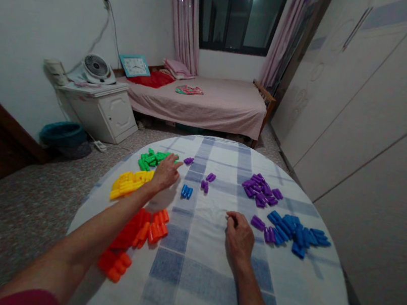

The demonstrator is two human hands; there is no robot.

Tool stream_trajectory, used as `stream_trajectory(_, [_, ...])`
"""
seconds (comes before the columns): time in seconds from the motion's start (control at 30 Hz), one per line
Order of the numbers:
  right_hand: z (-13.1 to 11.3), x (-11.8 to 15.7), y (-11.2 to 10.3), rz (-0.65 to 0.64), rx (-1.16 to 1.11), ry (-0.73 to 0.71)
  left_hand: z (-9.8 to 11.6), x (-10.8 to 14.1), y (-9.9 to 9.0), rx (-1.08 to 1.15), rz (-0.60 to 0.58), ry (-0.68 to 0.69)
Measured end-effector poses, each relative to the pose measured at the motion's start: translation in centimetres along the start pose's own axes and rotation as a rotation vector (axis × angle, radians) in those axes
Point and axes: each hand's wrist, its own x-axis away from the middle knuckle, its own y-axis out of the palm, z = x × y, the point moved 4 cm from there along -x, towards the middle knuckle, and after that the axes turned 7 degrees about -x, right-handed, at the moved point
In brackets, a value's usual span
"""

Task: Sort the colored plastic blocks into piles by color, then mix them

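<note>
Left hand [165,173]: fingers spread and index finger stretched forward, holding nothing that shows, hovering over the desk cloth.
Right hand [239,239]: loosely curled, resting on the cloth with the fingers turned under; I cannot tell whether anything sits inside them.
Nearest the left hand: a heap of bright green plastic pieces [152,160] just past the fingers, a single purple plastic piece [188,160] beside the index fingertip, and a row of yellow plastic pieces [130,183] by the wrist.
Under the left forearm: a heap of orange-red plastic pieces [134,229], with a smaller orange group [112,265] nearer the desk edge.
Nearest the right hand: short purple plastic pieces [257,223] touching a heap of blue plastic pieces [293,232].
Mid-desk: a small cluster of blue plastic pieces [186,191], a few purple plastic pieces [207,181], and a larger purple heap [259,189].
Desk: round, covered by a white cloth with blue checks [185,272].
Beyond: a pink-covered bed [195,105], a white cabinet [106,112] carrying a small white fan [96,67], and a teal basket [64,134] on the floor.
</note>
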Motion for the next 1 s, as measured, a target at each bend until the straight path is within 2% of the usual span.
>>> stream_trajectory(0.03, [0.0,0.0,0.0,0.001,0.001,-0.004,2.0,0.8,-0.4,0.049,0.03,-0.004])
stream_trajectory(0.1, [-0.1,0.0,0.0,0.007,-0.003,-0.017,6.4,2.8,-0.8,0.42,0.118,-0.026])
stream_trajectory(0.17, [-0.2,0.0,0.0,0.016,-0.024,-0.028,10.5,4.7,-0.3,0.683,0.074,-0.058])
stream_trajectory(0.23, [-0.2,-0.1,-0.2,0.024,-0.058,-0.029,13.4,6.1,0.7,0.771,0.028,-0.117])
stream_trajectory(0.3, [-0.1,-0.1,-0.3,0.03,-0.081,-0.02,14.9,6.8,1.8,0.74,0.01,-0.147])
stream_trajectory(0.47, [0.1,-0.1,-0.2,0.016,-0.062,-0.013,14.6,7.3,4.5,0.592,0.001,-0.092])
stream_trajectory(0.57, [0.1,-0.1,-0.1,0.024,-0.07,-0.041,14.0,7.5,5.6,0.623,-0.011,-0.048])
stream_trajectory(0.67, [-0.2,0.0,-0.7,0.107,-0.027,-0.115,13.6,7.3,6.0,0.716,-0.005,-0.038])
stream_trajectory(0.77, [-0.4,0.1,-2.3,0.267,0.211,-0.16,13.4,6.9,6.1,0.805,0.015,-0.054])
stream_trajectory(0.87, [0.1,0.3,-3.9,0.381,0.485,-0.074,13.3,6.8,6.0,0.841,0.013,-0.065])
stream_trajectory(0.93, [0.6,0.4,-4.2,0.372,0.571,-0.028,13.3,6.9,6.0,0.845,0.005,-0.068])
stream_trajectory(1.0, [0.8,0.4,-3.7,0.307,0.583,-0.031,13.4,6.9,6.0,0.845,-0.009,-0.074])
